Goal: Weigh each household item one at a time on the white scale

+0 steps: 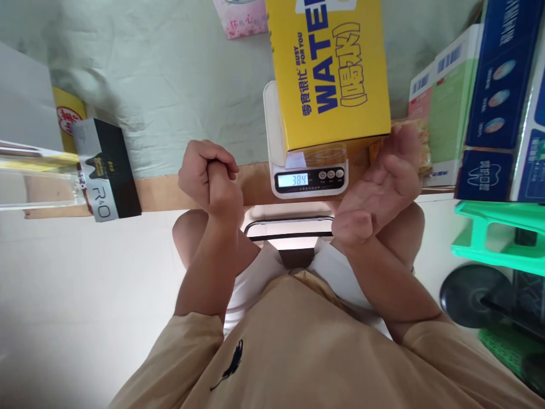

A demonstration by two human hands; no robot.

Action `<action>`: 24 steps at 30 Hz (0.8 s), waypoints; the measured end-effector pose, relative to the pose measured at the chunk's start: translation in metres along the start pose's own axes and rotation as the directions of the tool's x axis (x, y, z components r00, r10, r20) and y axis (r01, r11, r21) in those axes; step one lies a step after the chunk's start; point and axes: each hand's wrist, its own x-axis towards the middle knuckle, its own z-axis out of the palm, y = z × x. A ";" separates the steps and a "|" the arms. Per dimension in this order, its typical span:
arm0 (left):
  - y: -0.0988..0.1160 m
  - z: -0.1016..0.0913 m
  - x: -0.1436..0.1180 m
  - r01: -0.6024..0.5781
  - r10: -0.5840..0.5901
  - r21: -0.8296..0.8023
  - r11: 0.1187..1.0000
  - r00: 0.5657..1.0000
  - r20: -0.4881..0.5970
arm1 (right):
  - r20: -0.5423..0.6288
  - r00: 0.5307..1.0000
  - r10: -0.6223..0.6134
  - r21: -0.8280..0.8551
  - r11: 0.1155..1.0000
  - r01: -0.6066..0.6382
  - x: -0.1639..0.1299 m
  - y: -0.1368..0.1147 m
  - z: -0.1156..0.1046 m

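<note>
The left hand [210,179] is curled into a loose fist above the tabletop's front edge, wrist bent, with nothing showing in its grip. The right hand [385,182] is turned palm up over the same edge, fingers unfolded and grasping nothing; its fingertips reach the yellow box [332,79] at its near right corner, though whether they touch cannot be told. Both forearms come in from the front, elbows bent.

The yellow box rests on the scale [279,136], which sits by the middle of the front edge, its display [293,180] reading 384. Bare cloth stretches left from the scale to the black box [113,170] at the front left. On the right, room is tight: a packet [423,147] and a green box [451,102] stand close.

Pale green cloth [183,96] covers the tabletop [162,187] behind a bare wooden front strip. Below are a pale floor [85,295] and, at right, a green stool [489,244].
</note>
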 end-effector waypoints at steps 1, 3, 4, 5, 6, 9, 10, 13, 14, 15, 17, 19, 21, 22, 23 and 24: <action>0.000 0.002 -0.002 -0.009 0.009 -0.003 1.000 1.000 0.008 | 0.004 1.000 -0.029 -0.049 0.998 0.029 0.000 0.004 0.002; -0.003 0.003 -0.005 -0.018 0.018 0.000 1.000 0.998 0.054 | 0.021 0.999 -0.035 -0.068 0.997 0.036 0.001 0.009 0.003; -0.004 0.003 -0.007 -0.018 0.017 0.007 1.000 0.997 0.081 | 0.030 0.999 -0.044 -0.046 0.998 0.045 0.002 0.010 0.003; -0.005 0.002 -0.009 -0.013 0.011 0.017 1.000 0.994 0.110 | 0.047 0.998 -0.052 -0.029 0.998 0.053 0.002 0.010 0.002; -0.005 0.002 -0.010 -0.006 0.002 0.029 1.000 0.991 0.134 | 0.068 0.996 -0.055 -0.031 0.998 0.058 0.002 0.010 0.001; -0.002 0.001 -0.013 0.010 -0.020 0.051 0.999 0.983 0.184 | 0.120 0.992 -0.039 -0.063 0.997 0.047 0.006 0.003 -0.001; 0.000 0.002 -0.014 0.013 -0.022 0.050 0.999 0.980 0.198 | 0.140 0.990 -0.031 -0.050 0.998 0.038 0.009 0.000 -0.002; 0.003 0.009 -0.017 0.036 -0.040 0.017 0.999 0.958 0.284 | 0.228 0.973 -0.012 -0.084 0.996 0.032 0.022 -0.011 -0.004; 0.003 0.011 -0.018 0.043 -0.037 -0.010 0.999 0.943 0.331 | 0.258 0.966 0.013 -0.145 0.989 0.026 0.028 -0.014 -0.003; 0.003 0.014 -0.020 0.052 -0.033 -0.039 0.998 0.927 0.374 | 0.269 0.962 0.038 -0.208 0.978 0.020 0.032 -0.017 -0.002; 0.002 0.020 -0.023 0.079 -0.023 -0.107 0.991 0.894 0.447 | 0.288 0.954 0.089 -0.296 0.955 0.000 0.040 -0.024 0.002; 0.003 0.024 -0.026 0.121 -0.030 -0.159 0.980 0.875 0.483 | 0.297 0.949 0.109 -0.306 0.952 -0.013 0.045 -0.030 0.006; 0.005 0.027 -0.028 0.169 -0.059 -0.182 0.969 0.869 0.492 | 0.315 0.936 0.155 -0.327 0.944 -0.047 0.048 -0.037 0.010; 0.006 0.028 -0.029 0.184 -0.070 -0.190 0.964 0.870 0.488 | 0.319 0.928 0.190 -0.351 0.934 -0.071 0.049 -0.041 0.011; 0.007 0.029 -0.030 0.193 -0.078 -0.197 0.961 0.875 0.478 | 0.313 0.925 0.217 -0.372 0.924 -0.091 0.051 -0.045 0.012; 0.008 0.029 -0.030 0.197 -0.081 -0.204 0.959 0.879 0.469 | 0.309 0.920 0.242 -0.392 0.914 -0.108 0.053 -0.049 0.013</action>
